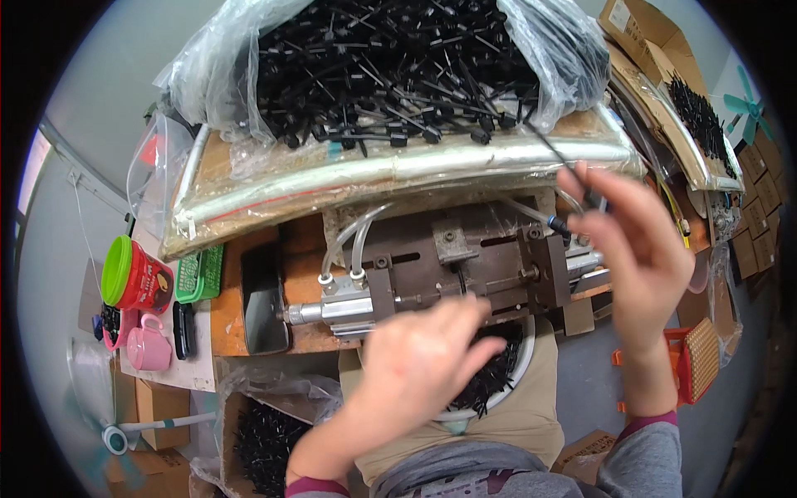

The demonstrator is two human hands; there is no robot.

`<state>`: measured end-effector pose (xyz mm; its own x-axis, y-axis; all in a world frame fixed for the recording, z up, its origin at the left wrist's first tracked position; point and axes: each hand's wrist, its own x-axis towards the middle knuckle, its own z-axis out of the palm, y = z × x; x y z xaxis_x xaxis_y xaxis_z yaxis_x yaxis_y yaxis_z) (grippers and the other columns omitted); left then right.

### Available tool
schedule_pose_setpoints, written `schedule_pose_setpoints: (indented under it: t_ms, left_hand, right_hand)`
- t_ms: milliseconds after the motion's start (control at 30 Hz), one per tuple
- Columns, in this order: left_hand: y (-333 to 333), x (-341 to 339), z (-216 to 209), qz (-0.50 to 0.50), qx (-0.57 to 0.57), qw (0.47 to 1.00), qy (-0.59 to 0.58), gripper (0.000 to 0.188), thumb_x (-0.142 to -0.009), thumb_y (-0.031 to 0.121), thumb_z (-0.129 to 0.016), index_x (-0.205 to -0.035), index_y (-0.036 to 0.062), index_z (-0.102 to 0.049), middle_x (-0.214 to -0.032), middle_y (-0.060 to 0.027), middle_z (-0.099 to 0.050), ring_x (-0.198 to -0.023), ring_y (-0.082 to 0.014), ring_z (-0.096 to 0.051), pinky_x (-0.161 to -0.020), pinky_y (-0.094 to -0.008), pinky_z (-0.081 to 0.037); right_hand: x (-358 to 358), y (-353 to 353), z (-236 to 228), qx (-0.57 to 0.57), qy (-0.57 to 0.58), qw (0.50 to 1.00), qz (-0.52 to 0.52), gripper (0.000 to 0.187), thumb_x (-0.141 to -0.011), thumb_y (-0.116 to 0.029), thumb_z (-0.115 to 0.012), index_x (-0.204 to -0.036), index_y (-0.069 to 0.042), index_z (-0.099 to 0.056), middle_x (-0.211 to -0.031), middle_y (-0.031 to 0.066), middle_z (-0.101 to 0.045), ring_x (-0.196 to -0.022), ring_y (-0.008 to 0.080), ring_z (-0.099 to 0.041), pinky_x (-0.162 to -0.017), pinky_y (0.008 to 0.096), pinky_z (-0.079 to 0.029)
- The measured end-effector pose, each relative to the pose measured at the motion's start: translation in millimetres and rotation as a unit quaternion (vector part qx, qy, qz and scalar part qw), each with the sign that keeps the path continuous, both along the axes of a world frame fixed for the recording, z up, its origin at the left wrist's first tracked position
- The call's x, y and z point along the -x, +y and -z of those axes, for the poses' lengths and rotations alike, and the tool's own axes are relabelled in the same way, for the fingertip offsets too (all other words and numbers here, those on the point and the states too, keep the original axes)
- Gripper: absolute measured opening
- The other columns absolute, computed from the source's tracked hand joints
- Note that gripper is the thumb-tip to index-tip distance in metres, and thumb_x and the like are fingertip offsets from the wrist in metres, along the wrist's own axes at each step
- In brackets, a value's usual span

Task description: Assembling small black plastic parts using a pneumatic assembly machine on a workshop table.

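Note:
My right hand (635, 241) is raised at the right, thumb and forefinger closed on a thin black rod-like part (554, 151) that slants up toward the bulk pile. The part's thicker end lies at the fingertips and is blurred. My left hand (419, 361) hangs over the front of a brown metal fixture (407, 274), its thumb apart from the bent fingers and nothing visible between them. Just beyond those fingertips, a short black piece (462, 280) sticks out below the fixture's small middle block (453, 242). The fingers' undersides are hidden.
A plastic-lined tray (398, 170) heaped with black parts (398, 66) stands behind the fixture. On my lap is a white-rimmed bowl (525, 365) of black pieces. Left are a phone (264, 299), a green basket (199, 274), a red tub (148, 282) and a pink cup (149, 344).

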<state>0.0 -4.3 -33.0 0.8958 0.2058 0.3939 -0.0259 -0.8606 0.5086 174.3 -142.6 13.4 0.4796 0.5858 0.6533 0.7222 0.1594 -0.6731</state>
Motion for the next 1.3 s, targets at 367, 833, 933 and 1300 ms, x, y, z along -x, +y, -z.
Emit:
schedule_pose_setpoints:
  t_ms: [367,833,933,1300]
  left_hand:
    - [118,-112,-42,-0.191,-0.197,0.952,-0.133,0.035,-0.069,0.029,-0.085,-0.093,0.0051,-0.076,-0.095,-0.0112,-0.069,-0.096,-0.0292,-0.065,-0.086,-0.0393,-0.054]
    - [79,-54,-52,-0.024,-0.058,0.975,-0.214,0.021,-0.081,0.006,-0.074,-0.101,0.0016,-0.074,-0.113,-0.012,-0.071,-0.103,-0.0196,-0.067,-0.088,-0.0319,-0.052]
    - [42,-22,-42,-0.008,-0.041,0.986,-0.16,0.029,-0.077,0.001,-0.077,-0.106,0.0022,-0.073,-0.124,-0.0154,-0.067,-0.108,-0.0264,-0.067,-0.092,-0.0339,-0.053]
    - [-23,14,35,-0.02,-0.108,0.993,0.038,0.024,-0.08,0.008,-0.076,-0.102,0.0017,-0.068,-0.13,-0.0171,-0.064,-0.064,-0.0195,-0.069,-0.058,-0.0283,-0.054]
  right_hand:
    - [65,-10,89,0.191,-0.201,0.96,-0.026,0.018,-0.073,-0.004,-0.071,-0.089,-0.001,-0.062,-0.124,0.0199,-0.066,-0.076,0.0234,-0.068,-0.071,0.0324,-0.055]
    - [41,8,48,0.209,-0.144,0.967,-0.034,0.02,-0.076,-0.009,-0.074,-0.091,-0.002,-0.065,-0.105,0.0121,-0.072,-0.066,0.0214,-0.066,-0.061,0.0301,-0.051]
    - [-5,28,26,0.089,-0.137,0.986,0.03,0.02,-0.081,-0.008,-0.074,-0.098,-0.003,-0.067,-0.095,0.0112,-0.07,-0.079,0.0282,-0.069,-0.071,0.0355,-0.055]
    - [-63,96,11,0.135,-0.244,0.959,0.043,0.019,-0.082,-0.004,-0.067,-0.101,0.001,-0.07,-0.093,0.018,-0.071,-0.09,0.0339,-0.069,-0.088,0.041,-0.053]
